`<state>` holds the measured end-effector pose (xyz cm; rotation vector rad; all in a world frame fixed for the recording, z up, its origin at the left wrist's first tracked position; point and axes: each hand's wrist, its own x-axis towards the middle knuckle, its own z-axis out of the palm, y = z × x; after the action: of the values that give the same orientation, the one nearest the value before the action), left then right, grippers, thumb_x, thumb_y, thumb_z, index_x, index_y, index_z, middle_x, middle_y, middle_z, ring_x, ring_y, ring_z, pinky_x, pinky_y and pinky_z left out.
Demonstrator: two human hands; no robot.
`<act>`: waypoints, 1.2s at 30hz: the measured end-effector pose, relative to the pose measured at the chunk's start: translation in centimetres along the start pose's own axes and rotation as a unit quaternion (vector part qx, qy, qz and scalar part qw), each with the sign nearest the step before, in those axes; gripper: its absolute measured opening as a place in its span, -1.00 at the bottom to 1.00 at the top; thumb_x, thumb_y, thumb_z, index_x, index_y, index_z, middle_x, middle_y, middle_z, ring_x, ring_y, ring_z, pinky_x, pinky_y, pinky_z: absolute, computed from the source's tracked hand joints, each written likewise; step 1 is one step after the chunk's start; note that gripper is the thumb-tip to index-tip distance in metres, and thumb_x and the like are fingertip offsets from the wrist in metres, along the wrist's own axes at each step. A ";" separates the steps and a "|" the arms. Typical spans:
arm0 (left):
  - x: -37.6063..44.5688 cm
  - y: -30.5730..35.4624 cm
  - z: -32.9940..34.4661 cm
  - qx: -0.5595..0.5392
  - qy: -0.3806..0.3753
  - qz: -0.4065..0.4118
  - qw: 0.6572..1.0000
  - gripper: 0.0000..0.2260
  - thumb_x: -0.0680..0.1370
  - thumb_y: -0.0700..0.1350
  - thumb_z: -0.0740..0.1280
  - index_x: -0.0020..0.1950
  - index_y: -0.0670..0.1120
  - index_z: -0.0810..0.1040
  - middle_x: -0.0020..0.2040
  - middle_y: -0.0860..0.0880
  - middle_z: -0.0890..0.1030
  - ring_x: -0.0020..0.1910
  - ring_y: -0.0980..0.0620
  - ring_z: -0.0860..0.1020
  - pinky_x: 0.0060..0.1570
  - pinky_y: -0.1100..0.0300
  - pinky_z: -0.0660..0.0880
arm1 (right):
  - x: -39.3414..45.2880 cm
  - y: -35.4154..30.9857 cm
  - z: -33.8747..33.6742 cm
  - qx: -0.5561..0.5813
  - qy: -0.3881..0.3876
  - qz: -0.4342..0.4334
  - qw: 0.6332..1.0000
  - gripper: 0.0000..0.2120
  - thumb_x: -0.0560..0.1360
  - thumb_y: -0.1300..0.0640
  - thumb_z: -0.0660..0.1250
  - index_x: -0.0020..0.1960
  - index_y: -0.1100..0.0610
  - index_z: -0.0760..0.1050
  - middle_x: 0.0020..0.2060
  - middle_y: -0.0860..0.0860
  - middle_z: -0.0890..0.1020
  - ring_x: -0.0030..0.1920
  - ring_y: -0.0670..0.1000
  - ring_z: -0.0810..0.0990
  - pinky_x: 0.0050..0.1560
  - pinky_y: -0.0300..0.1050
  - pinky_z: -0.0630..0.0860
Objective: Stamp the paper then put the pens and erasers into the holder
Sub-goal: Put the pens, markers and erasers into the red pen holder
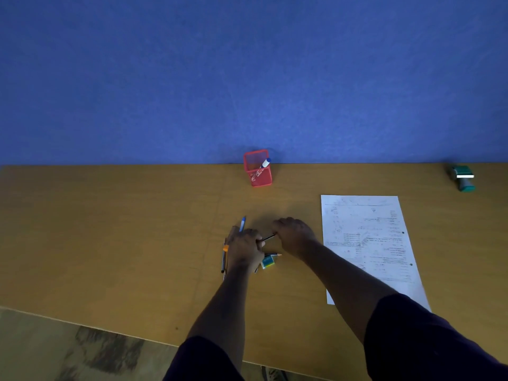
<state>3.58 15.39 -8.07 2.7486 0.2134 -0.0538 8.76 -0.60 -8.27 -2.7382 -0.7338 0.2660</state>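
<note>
**Both hands at the pens, holder waiting by the wall**

A thin black pen (268, 237) ran between the two hands, above the worktop (110, 243). The left hand (244, 250) was curled around a bundle of pens: a blue pen (242, 224) stuck out past its knuckles toward the wall, and an orange-banded pen (224, 255) with a dark one beside it stuck out from the hand's left side, toward the near edge. The right hand (294, 237) was bent over, fingers pressed together at the far end of the black pen; whether it truly pinched the pen could not be told.

Just beside the left wrist lay a teal and yellow eraser (268, 262), and a pencil (273, 254) with an orange tip lay next to it, partly hidden by the hand.

The red mesh holder (258, 171) stood upright at the back of the worktop, against the blue wall (247, 78), well apart from the hands. A white marker with a blue cap (264, 164) leaned inside it.

The printed paper (368, 243) lay flat to the right of the right forearm. The green stamp (463, 177) lay on its side in the far right corner, well away from the paper.

Dark sleeves (428, 345) covered both upper arms.
</note>
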 end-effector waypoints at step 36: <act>7.9 2.8 -6.8 -0.214 0.249 -0.007 0.945 -0.83 0.56 -0.27 0.38 0.10 -0.16 0.72 0.00 -0.11 0.68 -0.05 -0.06 0.64 -0.05 0.12 0.58 | 5.2 0.5 -6.1 0.161 0.225 -0.084 0.957 -0.93 0.52 0.21 0.37 -0.02 0.20 0.59 -0.09 0.11 0.63 -0.13 0.07 0.59 -0.20 -0.10 0.50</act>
<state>11.84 16.48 -1.20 2.2765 0.3341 0.6158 14.92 0.26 -3.19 -2.2866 -0.7113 -0.2507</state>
